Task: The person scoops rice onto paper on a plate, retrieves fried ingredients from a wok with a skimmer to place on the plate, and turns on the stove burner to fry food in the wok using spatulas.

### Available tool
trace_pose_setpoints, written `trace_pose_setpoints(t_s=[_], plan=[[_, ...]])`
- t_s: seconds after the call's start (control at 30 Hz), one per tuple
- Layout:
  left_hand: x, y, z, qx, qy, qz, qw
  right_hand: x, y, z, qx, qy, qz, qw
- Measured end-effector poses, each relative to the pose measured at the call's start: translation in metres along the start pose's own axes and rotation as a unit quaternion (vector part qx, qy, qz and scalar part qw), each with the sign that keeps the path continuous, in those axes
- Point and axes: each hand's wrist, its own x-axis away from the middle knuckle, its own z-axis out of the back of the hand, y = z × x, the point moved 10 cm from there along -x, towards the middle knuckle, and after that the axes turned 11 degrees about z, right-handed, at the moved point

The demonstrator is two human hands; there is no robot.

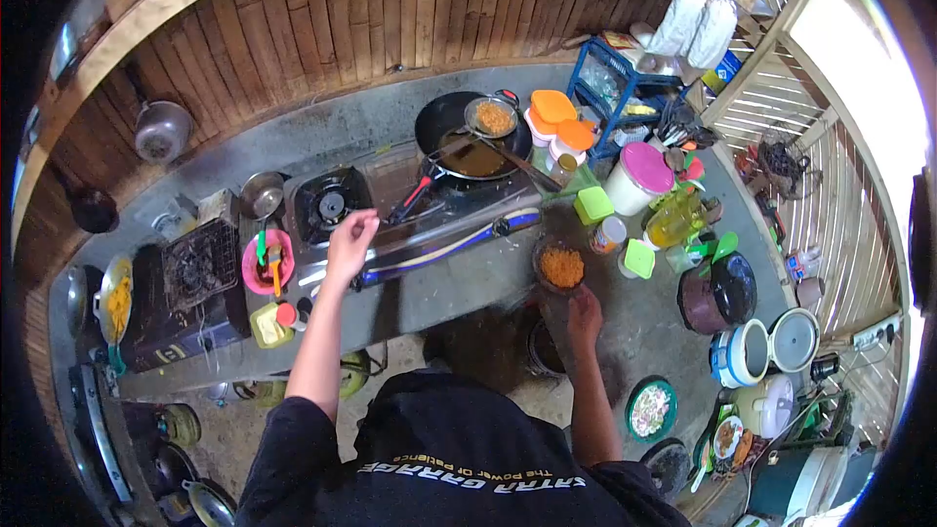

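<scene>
My right hand (584, 314) grips the near edge of a small dark bowl (540, 278) at the counter's front edge. Crumbly orange food (561, 264) lies in that bowl. Raised in front of the stove is my left hand (351, 242), its fingers curled together; anything between them is too small to make out. Just beyond it, apart from the fingers, a black wok (436, 119) with a red-and-black handle (412, 199) sits on the right burner. Dark oil (475, 158) shows in the wok. A strainer of orange food (494, 118) rests over its far rim.
The stove's left burner (332, 203) holds no pan. A pink bowl (256, 278) with utensils stands left of it. To the right are orange-lidded tubs (553, 105), a white tub with a pink lid (646, 171), oil bottles (673, 222) and a green plate (634, 410) of chopped food.
</scene>
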Motion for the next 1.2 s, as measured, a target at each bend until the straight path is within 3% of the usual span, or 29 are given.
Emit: trace_pose_setpoints(t_s=[0.13,0.23,0.43,0.47,0.57,0.73,0.83,0.93,1.03,1.2], plan=[[-0.096,0.049,-0.027,-0.084,-0.022,-0.025,0.996,-0.091,-0.085,0.003,0.062,0.065,0.144,0.985],[-0.153,0.059,-0.061,-0.164,-0.03,-0.015,0.986,-0.138,-0.113,-0.009,0.083,0.099,0.187,0.974],[-0.215,0.046,-0.127,-0.293,-0.094,0.078,0.948,-0.216,-0.133,-0.068,0.135,-0.004,0.213,0.968],[-0.219,0.038,-0.14,-0.305,-0.14,0.107,0.936,-0.224,-0.133,-0.078,0.155,-0.014,0.215,0.964],[-0.214,0.032,-0.163,-0.295,-0.213,0.194,0.911,-0.241,-0.126,-0.1,0.199,-0.054,0.21,0.956],[-0.208,0.004,-0.192,-0.097,-0.288,0.323,0.896,-0.253,-0.113,-0.129,0.224,-0.124,0.188,0.948],[-0.208,-0.003,-0.199,-0.127,-0.302,0.311,0.892,-0.256,-0.118,-0.137,0.221,-0.162,0.193,0.942],[-0.204,0.004,-0.203,-0.066,-0.316,0.282,0.903,-0.258,-0.113,-0.147,0.189,-0.218,0.142,0.947],[-0.191,0.035,-0.183,-0.066,-0.251,0.284,0.923,-0.253,-0.12,-0.146,0.166,-0.156,0.219,0.949],[-0.194,0.039,-0.161,0.064,-0.197,0.28,0.937,-0.251,-0.127,-0.133,0.165,-0.123,0.247,0.947]])
